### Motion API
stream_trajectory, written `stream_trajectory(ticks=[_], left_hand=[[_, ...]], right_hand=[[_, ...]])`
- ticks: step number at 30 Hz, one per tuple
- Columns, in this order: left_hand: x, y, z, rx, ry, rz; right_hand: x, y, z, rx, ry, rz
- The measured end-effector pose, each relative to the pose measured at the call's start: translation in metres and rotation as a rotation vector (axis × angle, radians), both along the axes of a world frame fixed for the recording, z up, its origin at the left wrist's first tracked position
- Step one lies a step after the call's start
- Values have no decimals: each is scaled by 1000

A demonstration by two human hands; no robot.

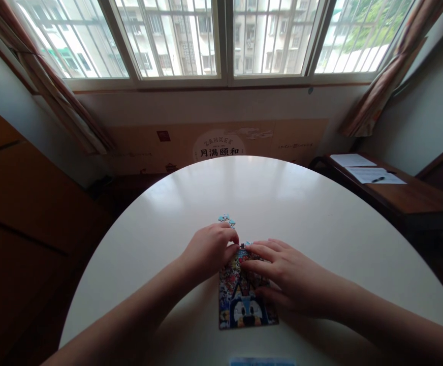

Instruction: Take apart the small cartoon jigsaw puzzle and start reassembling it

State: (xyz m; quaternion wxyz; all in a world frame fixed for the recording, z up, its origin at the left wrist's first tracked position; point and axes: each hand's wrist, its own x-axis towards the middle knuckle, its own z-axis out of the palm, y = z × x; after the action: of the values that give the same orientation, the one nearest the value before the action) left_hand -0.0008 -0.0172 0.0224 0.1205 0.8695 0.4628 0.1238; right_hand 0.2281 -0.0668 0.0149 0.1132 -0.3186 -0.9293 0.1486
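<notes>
A colourful jigsaw puzzle point(246, 305) with a blue cartoon face lies on the white round table point(160, 305). My left hand point(211, 249) is at its upper left edge, thumb and forefinger closed together by the top border; whatever is between them is too small to make out. Spread over the puzzle's right side, my right hand point(282, 269) rests with its fingers apart, the fingertips near the top edge. Small light-blue pieces point(226, 218) lie just beyond my left hand. A little dark piece point(243, 246) shows between the two hands.
At the near edge of the view lies a blue item point(262, 362), partly cut off. A brown side table point(419, 195) at the right holds papers point(374, 176) and a pen. Behind the round table are a printed cardboard panel point(130, 137) and windows with curtains.
</notes>
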Motion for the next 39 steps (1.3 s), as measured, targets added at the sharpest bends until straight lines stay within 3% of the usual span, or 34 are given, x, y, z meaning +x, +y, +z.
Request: stream_trajectory(ticks=[7, 22, 34, 39], left_hand=[[-1, 6, -2, -98, -126, 13], [-1, 2, -2, -13, -23, 19], [-1, 3, -5, -108, -26, 9], [0, 4, -7, -59, 7, -3]], right_hand=[[0, 0, 0, -8, -10, 3], [1, 2, -3, -10, -8, 4], [0, 1, 0, -14, -28, 2], [0, 1, -1, -6, -25, 1]])
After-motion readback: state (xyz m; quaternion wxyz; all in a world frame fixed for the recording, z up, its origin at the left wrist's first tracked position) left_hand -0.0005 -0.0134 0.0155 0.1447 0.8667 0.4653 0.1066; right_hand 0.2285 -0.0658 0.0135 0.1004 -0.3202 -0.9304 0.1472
